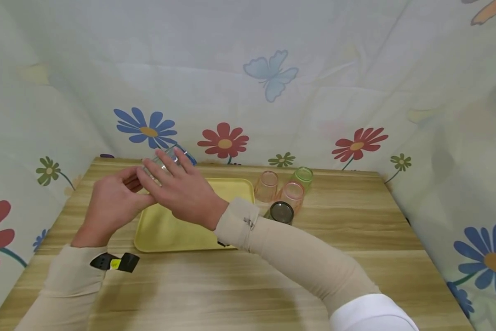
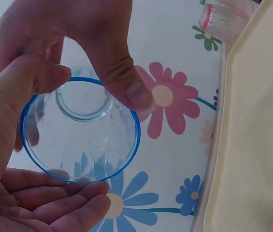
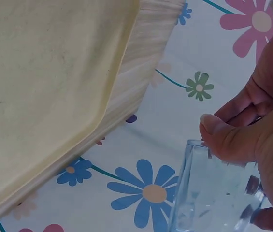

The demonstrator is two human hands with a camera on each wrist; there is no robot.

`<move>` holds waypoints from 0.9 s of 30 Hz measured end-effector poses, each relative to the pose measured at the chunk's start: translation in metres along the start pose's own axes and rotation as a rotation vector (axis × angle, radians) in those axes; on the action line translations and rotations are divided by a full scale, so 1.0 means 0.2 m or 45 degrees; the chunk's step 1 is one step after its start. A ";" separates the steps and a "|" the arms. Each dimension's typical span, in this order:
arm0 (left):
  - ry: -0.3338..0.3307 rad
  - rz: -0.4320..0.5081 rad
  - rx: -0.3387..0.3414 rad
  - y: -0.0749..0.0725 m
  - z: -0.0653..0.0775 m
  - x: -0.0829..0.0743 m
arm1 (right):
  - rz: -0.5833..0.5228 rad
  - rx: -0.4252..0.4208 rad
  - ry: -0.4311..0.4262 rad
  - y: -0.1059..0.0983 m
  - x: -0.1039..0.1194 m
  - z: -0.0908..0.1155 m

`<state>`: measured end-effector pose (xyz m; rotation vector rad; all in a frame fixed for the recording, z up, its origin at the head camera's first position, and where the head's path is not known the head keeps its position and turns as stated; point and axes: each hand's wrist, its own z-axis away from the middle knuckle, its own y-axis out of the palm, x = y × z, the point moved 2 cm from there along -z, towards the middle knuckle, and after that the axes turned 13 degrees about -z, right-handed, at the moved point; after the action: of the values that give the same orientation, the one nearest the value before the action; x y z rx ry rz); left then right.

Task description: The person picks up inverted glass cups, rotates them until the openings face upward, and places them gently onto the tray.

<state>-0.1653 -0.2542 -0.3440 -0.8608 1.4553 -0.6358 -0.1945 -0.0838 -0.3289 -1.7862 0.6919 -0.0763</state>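
Note:
A clear blue-tinted drinking glass (image 1: 189, 156) with a blue rim is held tilted above the far left part of the yellow tray. My left hand (image 1: 113, 200) grips it from the left. From the right, my right hand (image 1: 185, 193) spreads its fingers over the glass's side. In the left wrist view the mouth of the glass (image 2: 90, 145) faces the camera, with thumbs and fingers of both hands around its rim. The glass side (image 3: 213, 193) shows below a thumb in the right wrist view. Part of the glass is hidden behind the hands.
The yellow tray (image 1: 173, 230) lies on the wooden table (image 1: 347, 266). Right of it stand several glasses: two pink ones (image 1: 266, 186) (image 1: 293, 196), a green one (image 1: 303, 177) and a dark grey one (image 1: 282, 212). A flowered curtain (image 1: 214, 82) hangs behind the table.

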 end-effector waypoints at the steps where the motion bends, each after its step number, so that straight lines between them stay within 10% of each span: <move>1: 0.005 -0.016 -0.017 0.00 0.00 -0.01 | 0.011 -0.010 0.002 0.00 0.00 0.00; 15: 0.062 -0.195 -0.020 -0.02 -0.01 -0.08 | 0.009 0.073 -0.004 -0.02 -0.04 -0.02; 22: 0.086 -0.201 0.020 -0.03 -0.03 -0.10 | -0.325 0.251 0.139 -0.03 -0.10 -0.04; 27: 0.078 -0.048 0.062 -0.04 -0.04 -0.07 | -0.692 0.167 0.275 -0.02 -0.15 -0.04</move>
<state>-0.1722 -0.2472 -0.3286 -0.8384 1.4752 -0.7283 -0.2199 -0.0760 -0.3133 -1.8093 0.3231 -0.6723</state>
